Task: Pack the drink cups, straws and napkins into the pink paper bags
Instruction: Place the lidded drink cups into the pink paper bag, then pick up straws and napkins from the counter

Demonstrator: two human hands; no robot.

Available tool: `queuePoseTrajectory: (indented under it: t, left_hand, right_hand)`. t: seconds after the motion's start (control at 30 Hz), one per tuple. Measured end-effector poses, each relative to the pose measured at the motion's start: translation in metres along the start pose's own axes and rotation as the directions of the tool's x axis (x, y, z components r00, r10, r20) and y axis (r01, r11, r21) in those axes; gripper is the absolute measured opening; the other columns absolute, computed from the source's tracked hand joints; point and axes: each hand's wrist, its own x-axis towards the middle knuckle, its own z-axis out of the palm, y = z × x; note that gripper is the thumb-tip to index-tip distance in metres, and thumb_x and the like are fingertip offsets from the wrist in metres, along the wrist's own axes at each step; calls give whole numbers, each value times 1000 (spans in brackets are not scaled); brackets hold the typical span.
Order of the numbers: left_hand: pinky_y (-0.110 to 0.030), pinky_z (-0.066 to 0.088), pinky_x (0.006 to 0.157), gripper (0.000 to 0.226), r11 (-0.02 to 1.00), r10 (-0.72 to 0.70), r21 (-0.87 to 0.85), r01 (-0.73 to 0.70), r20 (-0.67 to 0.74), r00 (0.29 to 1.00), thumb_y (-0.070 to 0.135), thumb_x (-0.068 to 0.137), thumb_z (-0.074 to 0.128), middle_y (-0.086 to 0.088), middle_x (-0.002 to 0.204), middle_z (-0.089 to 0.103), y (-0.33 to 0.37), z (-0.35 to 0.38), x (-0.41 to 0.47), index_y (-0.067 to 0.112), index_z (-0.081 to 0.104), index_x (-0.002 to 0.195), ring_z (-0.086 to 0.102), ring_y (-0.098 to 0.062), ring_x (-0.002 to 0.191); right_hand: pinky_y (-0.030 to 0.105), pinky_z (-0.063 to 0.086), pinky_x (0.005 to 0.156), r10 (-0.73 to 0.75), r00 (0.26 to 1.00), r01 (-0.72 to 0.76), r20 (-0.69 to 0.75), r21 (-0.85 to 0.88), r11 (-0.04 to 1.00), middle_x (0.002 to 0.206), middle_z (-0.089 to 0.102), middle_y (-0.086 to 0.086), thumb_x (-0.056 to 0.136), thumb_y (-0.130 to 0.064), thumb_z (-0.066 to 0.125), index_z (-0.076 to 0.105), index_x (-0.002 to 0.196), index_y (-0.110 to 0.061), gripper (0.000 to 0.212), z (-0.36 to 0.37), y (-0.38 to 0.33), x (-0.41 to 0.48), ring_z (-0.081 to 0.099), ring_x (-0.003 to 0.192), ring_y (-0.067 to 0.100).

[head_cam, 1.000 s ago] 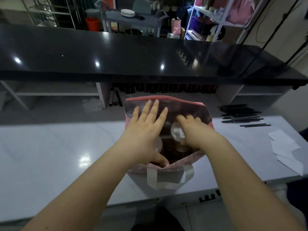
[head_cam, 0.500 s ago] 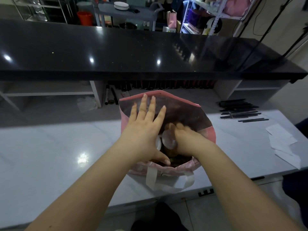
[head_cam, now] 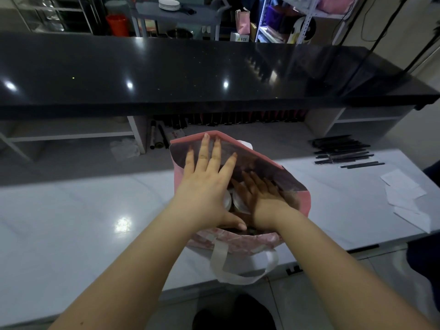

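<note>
Cups are in, I'd judge: two clear-lidded plastic drink cups [head_cam: 239, 204] sit inside the stiff pink paper bag [head_cam: 302, 203] on the glossy white desk [head_cam: 71, 210]. The left hand [head_cam: 207, 186] presses flat, fingers spread, on the bag's far wall. The right hand [head_cam: 262, 197] lies open over the lids (holding nothing, seemingly). Slim black straws [head_cam: 342, 151] and thin white paper napkins [head_cam: 402, 189] lie at the right, unpacked.

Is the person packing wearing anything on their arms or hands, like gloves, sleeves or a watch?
No. The left hand and right hand are both bare, with no gloves. No sleeve shows on either arm up to the picture's edge, and no watch, bracelet or ring is visible. The nails look short and unpainted, though the right hand's are in shadow.
</note>
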Motion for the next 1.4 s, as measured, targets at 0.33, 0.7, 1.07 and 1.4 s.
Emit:
queuePoseTrajectory:
  t: [0.33, 0.7, 1.07, 1.4]
  left_hand:
    - [-49, -2, 118, 104, 998, -58, -40, 55, -75, 995, 62, 77, 66, -5, 163, -6, 5, -17, -12, 28, 4, 154, -21, -25, 147]
    - [-44, 34, 98, 42, 980, -197, -39, 193, -150, 969, 36, 90, 55, 2, 133, 53, 104, -58, 0, 31, 54, 131, 40, -25, 125]
    - [-44, 35, 98, 36, 970, -11, -238, -45, -226, 974, 39, 92, 54, 2, 130, 57, 333, -46, 13, 29, 57, 127, 46, -25, 123]
    - [-41, 39, 95, 38, 922, 196, -322, -216, -92, 976, 40, 90, 55, 4, 125, 59, 477, 26, -15, 30, 58, 126, 47, -23, 120]
  right_hand:
    - [50, 12, 118, -42, 998, 39, 48, 64, 997, 163, -5, -4, 87, -69, 43, -4, 152, -40, 85, -40, 0, -15, -2, 149, 26]
    - [34, 47, 72, -16, 914, 78, -404, 137, 987, 111, 63, -4, 93, -38, 54, 61, 116, -32, 26, -99, 42, -130, 58, 97, 21]
    - [33, 45, 93, 331, 754, -58, -567, 445, 894, 120, 60, -16, 93, -36, 59, 58, 123, -34, 31, -18, 196, -336, 48, 117, 9]
    - [28, 43, 91, 606, 682, -211, -409, 684, 699, 124, 58, -13, 90, -34, 61, 59, 123, -37, 34, 108, 270, -436, 49, 116, 7]
